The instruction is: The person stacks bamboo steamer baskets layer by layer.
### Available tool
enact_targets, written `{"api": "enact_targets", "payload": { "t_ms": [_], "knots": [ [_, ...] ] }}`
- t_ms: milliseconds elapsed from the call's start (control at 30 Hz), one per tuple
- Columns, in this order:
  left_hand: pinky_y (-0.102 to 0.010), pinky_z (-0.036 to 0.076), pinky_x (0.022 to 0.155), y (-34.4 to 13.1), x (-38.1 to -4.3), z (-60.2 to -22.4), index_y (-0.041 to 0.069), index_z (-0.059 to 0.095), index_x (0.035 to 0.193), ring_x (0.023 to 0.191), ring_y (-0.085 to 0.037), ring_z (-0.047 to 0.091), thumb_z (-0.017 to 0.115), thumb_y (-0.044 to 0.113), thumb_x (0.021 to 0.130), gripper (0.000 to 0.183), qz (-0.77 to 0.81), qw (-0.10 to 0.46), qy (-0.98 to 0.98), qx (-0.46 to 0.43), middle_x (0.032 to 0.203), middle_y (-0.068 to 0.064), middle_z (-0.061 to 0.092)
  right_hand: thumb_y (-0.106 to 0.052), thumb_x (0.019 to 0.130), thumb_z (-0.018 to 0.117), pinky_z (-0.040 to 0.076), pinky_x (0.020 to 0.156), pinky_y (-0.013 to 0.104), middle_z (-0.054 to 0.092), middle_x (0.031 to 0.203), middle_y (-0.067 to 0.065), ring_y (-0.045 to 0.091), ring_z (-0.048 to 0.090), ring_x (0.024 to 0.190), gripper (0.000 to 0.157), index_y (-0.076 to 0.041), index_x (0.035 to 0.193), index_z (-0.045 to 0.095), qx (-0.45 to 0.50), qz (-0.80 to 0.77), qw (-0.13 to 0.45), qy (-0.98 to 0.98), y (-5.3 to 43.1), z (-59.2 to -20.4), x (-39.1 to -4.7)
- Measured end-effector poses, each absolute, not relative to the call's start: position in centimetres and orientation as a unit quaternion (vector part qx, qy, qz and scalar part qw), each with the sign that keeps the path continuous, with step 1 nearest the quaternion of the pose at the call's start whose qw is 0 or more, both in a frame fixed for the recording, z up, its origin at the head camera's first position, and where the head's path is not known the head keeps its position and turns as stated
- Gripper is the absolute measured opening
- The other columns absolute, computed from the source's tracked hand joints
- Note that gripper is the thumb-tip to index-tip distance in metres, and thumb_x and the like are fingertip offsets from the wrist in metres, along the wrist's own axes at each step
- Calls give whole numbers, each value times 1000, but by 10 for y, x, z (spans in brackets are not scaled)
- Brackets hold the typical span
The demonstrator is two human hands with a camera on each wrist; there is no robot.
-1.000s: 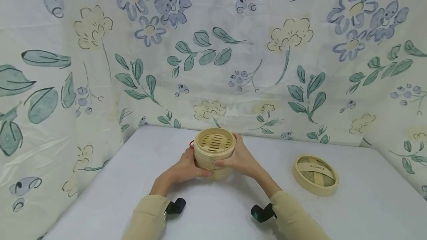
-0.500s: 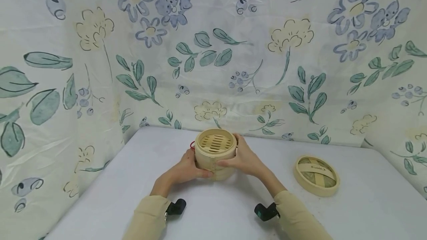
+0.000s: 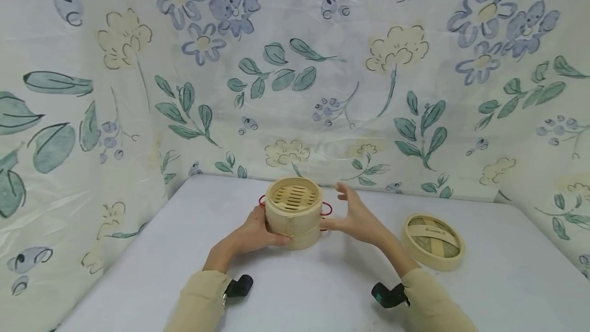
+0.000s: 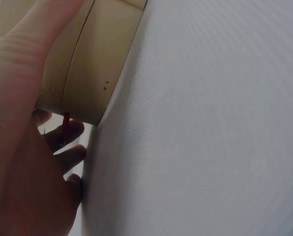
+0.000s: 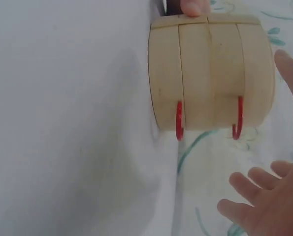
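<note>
A round bamboo steamer (image 3: 295,222) of stacked tiers stands upright on the white table, its slatted top uncovered. Red loop handles (image 5: 179,120) stick out from its side. My left hand (image 3: 253,232) holds the steamer from the left, thumb across the front of the lower tier and fingers round the back, partly hidden in the head view. On the other side, my right hand (image 3: 357,219) is spread, with fingers apart from the wall. In the right wrist view its thumb tip is close to the upper rim, and a small gap shows.
The woven bamboo lid (image 3: 433,242) lies on the table (image 3: 295,291) to the right, near the right forearm. Behind the table's back edge hangs a floral cloth (image 3: 295,91), which also covers the sides. Black wrist cameras sit on both sleeves.
My right hand has let go of the steamer and drawn off to the right, uncovering the red handles there. My left hand keeps its hold. The head view has shifted slightly.
</note>
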State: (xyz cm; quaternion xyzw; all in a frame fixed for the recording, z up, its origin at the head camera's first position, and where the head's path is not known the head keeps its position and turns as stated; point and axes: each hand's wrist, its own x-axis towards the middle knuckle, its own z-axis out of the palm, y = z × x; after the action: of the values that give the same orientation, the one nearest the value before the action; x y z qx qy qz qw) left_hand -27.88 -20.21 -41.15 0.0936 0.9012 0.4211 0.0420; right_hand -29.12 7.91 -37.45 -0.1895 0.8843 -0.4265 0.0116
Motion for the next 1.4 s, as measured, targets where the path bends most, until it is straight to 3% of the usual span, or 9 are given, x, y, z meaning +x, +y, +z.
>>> {"api": "enact_targets", "payload": {
  "t_ms": [200,533,733,1033,1400],
  "knots": [
    [-50,32,113,-203,-280,-413,-2,31,138,126,-29,40,90,41,69,101,425,43,899,95,128,-16,43,-40,79,82,34,109,63,27,157,15,38,31,143,102,-11,155,21,-205,-420,5,884,108,-373,-286],
    [-53,30,115,-206,-279,-412,-2,26,141,133,-32,38,90,44,69,106,431,51,897,88,134,-19,40,-43,79,81,36,106,65,30,155,16,38,32,142,103,-13,156,20,-212,-392,-4,895,139,-374,-269],
    [-54,28,115,-206,-279,-412,-1,24,144,136,-34,34,89,42,70,108,434,55,894,98,137,-20,38,-45,80,81,31,108,67,29,156,14,37,29,143,101,-16,156,20,-199,-405,-19,892,162,-371,-263],
    [-55,25,117,-204,-280,-412,1,22,146,138,-33,31,89,44,70,110,435,53,893,105,140,-20,36,-37,85,78,31,105,69,26,153,25,45,29,139,99,-3,155,17,-197,-364,-53,909,211,-374,-259],
    [-54,28,115,-204,-280,-411,3,25,145,136,-33,35,89,42,70,106,436,45,891,120,138,-19,39,-31,80,82,28,101,75,23,152,32,52,25,138,106,5,153,14,-180,-333,-73,923,256,-380,-257]
  ]
}}
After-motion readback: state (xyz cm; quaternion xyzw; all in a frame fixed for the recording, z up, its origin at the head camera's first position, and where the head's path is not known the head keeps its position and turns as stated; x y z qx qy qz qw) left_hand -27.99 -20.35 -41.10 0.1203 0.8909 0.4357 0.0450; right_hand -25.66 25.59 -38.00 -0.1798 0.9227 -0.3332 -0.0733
